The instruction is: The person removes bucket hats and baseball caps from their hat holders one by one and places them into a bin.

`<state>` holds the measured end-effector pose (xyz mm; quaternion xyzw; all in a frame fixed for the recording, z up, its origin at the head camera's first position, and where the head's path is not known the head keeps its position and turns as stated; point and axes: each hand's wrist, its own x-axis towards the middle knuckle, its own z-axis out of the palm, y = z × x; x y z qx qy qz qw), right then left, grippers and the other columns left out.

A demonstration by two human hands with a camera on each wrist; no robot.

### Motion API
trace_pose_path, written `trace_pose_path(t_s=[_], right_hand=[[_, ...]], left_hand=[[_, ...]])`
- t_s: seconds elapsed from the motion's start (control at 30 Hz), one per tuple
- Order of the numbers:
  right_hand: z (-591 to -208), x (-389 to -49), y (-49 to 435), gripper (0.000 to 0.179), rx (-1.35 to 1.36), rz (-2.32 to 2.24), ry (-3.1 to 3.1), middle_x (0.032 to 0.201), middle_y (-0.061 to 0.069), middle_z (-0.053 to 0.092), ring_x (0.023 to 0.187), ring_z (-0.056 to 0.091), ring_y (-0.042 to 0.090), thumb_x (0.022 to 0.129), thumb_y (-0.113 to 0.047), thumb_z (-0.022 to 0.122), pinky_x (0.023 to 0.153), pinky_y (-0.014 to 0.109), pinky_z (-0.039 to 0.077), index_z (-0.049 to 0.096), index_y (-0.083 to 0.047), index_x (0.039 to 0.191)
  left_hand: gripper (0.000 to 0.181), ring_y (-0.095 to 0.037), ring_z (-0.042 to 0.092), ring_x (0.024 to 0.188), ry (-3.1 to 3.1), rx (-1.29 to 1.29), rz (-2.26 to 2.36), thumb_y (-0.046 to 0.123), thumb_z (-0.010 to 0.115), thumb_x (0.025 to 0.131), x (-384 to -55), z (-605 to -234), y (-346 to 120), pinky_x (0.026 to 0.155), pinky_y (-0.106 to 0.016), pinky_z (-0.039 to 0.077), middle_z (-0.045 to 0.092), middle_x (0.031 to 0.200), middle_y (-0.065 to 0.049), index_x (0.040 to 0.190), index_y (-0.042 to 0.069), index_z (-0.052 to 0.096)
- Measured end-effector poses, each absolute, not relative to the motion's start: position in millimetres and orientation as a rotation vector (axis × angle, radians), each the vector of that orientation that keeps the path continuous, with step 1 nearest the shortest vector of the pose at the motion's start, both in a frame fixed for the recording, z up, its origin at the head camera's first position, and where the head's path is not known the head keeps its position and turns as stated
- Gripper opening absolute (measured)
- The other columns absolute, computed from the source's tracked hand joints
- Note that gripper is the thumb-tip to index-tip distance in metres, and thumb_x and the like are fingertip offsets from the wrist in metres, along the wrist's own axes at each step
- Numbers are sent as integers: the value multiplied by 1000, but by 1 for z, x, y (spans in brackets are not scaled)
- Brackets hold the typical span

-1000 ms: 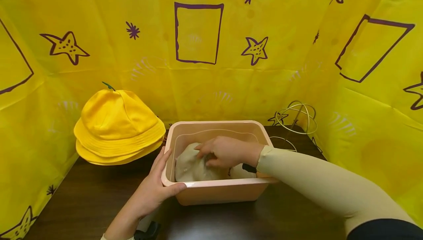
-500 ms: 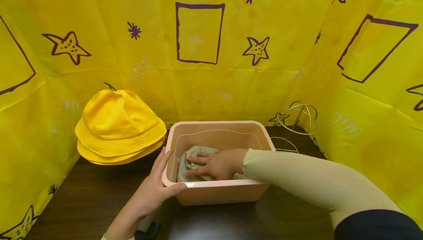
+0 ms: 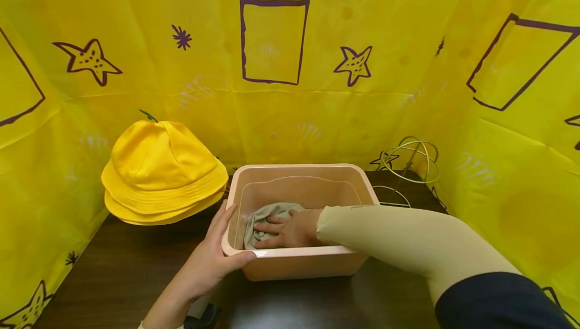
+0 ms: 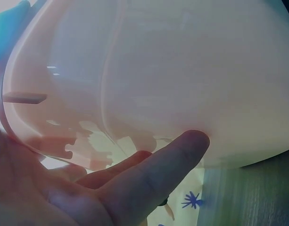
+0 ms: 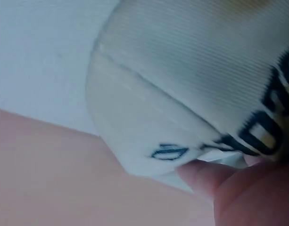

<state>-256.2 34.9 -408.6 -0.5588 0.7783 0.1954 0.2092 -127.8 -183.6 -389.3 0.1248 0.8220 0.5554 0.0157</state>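
Observation:
A pink plastic bin [image 3: 299, 263] stands on the dark table. At its left front corner my left hand [image 3: 210, 261] grips the rim, thumb in front and fingers along the left side; the left wrist view shows its fingers [image 4: 153, 174] against the bin wall. Inside the bin lies a beige cap [image 3: 256, 218], its crown pushed in, with dark embroidered letters [image 5: 260, 134] visible in the right wrist view. My right hand [image 3: 287, 231] reaches down over the front rim and presses on the cap with spread fingers. The forearm hides the bin's right part.
Stacked yellow bucket hats [image 3: 163, 168], the top one with a green stem, stand left of the bin. A loose coil of pale cable [image 3: 421, 155] is at the back right. Yellow printed cloth [image 3: 272, 117] walls in the table [image 3: 136, 278] on three sides.
My right hand has moved down and slightly left, flattening from loosely bent to spread. The cap's rounded crown has sunk inward under it. My left hand keeps its hold on the bin.

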Motion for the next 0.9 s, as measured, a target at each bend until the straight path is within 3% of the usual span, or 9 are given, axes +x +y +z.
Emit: trace_pose_path(t_s=[0.33,0.9], right_hand=[[-424,-263,35,69,-1539,558,2146,160,-16,-24,149,-7,16,102,-56,39,113,60,14,-11,-58,149],[-439,-267,35,71,-1508,597,2152,160,-13,-28,148,-12,16,102,-57,38,114,60,5,-17,-58,148]], left_hand=[[101,-41,27,140,2567,384,1723,28,84,82,-128,-391,-182,95,-23,42,-7,165,-7,159,15,21],[101,-38,22,143,2559,376,1711,29,83,84,-131,-394,-182,98,-21,39,-8,165,-1,160,18,18]])
